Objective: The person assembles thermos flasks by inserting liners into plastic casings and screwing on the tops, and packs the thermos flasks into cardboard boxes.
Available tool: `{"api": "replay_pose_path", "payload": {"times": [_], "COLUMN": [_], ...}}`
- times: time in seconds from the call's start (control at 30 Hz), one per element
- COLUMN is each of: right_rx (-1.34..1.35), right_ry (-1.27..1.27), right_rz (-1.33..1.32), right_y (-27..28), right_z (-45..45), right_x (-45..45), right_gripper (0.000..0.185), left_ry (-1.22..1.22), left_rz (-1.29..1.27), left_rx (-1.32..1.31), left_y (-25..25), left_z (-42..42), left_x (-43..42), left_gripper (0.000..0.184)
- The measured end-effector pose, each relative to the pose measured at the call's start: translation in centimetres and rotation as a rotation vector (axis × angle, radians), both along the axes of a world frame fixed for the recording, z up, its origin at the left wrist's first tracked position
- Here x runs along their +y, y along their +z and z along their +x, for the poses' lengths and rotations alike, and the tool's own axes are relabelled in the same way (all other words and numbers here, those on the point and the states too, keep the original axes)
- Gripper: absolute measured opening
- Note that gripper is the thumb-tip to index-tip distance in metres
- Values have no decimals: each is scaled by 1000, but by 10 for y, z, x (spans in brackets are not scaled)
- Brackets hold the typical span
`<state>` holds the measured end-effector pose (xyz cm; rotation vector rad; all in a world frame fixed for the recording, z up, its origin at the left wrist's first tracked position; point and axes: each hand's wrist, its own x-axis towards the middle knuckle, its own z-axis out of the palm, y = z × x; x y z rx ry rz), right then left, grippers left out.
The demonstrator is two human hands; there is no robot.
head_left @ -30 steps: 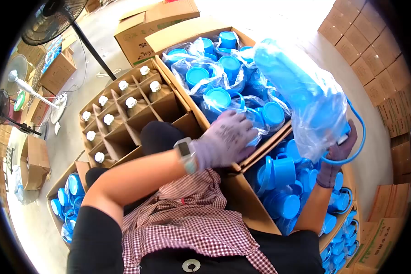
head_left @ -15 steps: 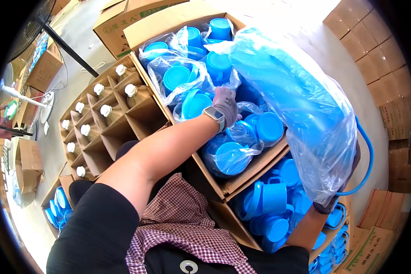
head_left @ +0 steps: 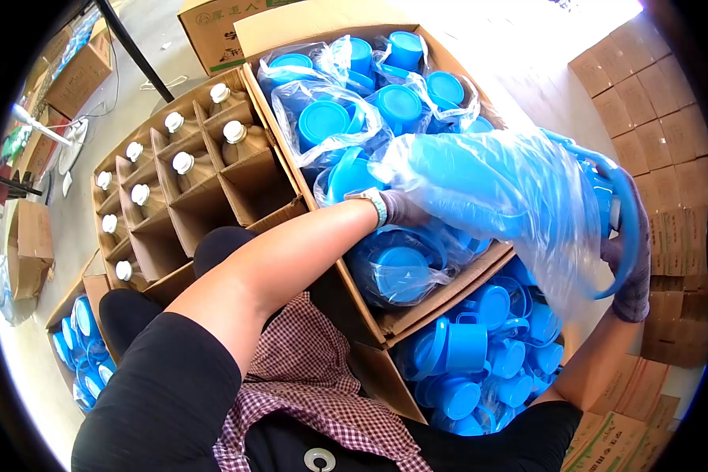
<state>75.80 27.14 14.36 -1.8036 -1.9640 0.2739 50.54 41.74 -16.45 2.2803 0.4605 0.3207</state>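
A large blue plastic jug (head_left: 472, 177) in a clear plastic bag lies tilted over the right part of an open carton (head_left: 322, 228). My right hand (head_left: 628, 244), in a grey-purple glove, is closed around the handle end of this jug. My left hand (head_left: 405, 208), also gloved, is at the bag's other end, low over the carton; its fingers are hidden beneath the plastic. Inside the carton stand several bagged blue lidded jugs (head_left: 323, 122). One blue lid (head_left: 401, 271) shows just below my left hand.
Left of the carton, a divided box (head_left: 182, 244) holds several white-capped bottles (head_left: 183, 162). Below right, another box (head_left: 385, 381) is full of blue mugs and lidded jugs (head_left: 466, 346). Stacked cartons (head_left: 637, 94) line the right side. A dark pole (head_left: 134, 51) stands at upper left.
The bagged jug has swung from steep to nearly level and come down over the carton. My right hand has risen to the right. My left hand has moved slightly, from among the jugs to the bag's end.
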Motion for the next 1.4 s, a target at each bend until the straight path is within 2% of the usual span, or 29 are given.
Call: {"api": "replay_pose_path", "payload": {"times": [0.1,0.13,0.17,0.23,0.3,0.33,0.37,0.47,0.53,0.63,0.67,0.77,0.8,0.9,1.03,1.1,1.17,1.2,1.23,1.27,1.37,1.4], "right_rx": [2,3,-46,-141,-127,-162,-196,-225,-225,-221,-233,-267,-272,-263,-270,-258,-335,-415,-492,-573,-62,49], "right_ry": [78,102,95,83,193,148,104,138,179,270,300,446,505,636,613,559,601,513,422,425,347,264], "right_rz": [-55,-78,-64,-30,16,8,0,23,22,-21,-31,-65,-70,-96,-214,-330,-317,-418,-517,-235,-28,-15], "right_y": [9,11,9,3,5,-4,-10,-11,-9,-4,-8,-17,-24,-65,-117,-144,-205,-239,-262,-266,-281,-238], "right_z": [-12,-17,-20,-25,-50,-31,-20,-16,-18,-29,-27,-50,-59,-83,-94,-98,-96,-101,-110,-119,-88,-97], "right_x": [5,6,6,1,-6,-7,-8,-7,0,23,35,76,90,126,171,179,184,185,184,170,168,151], "right_gripper": [84,84,83,81,78,78,78,77,76,73,72,67,67,64,66,68,69,67,65,58,52,49], "left_ry": [63,281,291,198,216,221,319,518,440,442,516,405,464,379,346,321,282,326,300,276,200,193], "left_rz": [185,162,61,225,400,487,409,224,82,290,302,515,365,188,108,163,148,209,179,155,52,36], "left_rx": [632,612,653,718,630,584,520,446,652,788,643,591,535,377,363,189,93,6,26,46,10,-47], "left_y": [3,-5,-18,-24,-41,-49,-58,-24,-11,19,3,31,26,62,70,54,59,56,57,57,66,79], "left_z": [6,6,8,4,7,11,15,8,7,0,0,-19,-23,-51,-64,-67,-69,-70,-74,-80,-111,-128], "left_x": [11,9,14,20,31,34,36,33,43,15,12,-3,-12,-35,-62,-70,-73,-76,-79,-80,-83,-89], "left_gripper": [32,32,34,38,37,37,38,41,44,45,72,111,136,141,138,126,119,101,96,90,65,64]}}
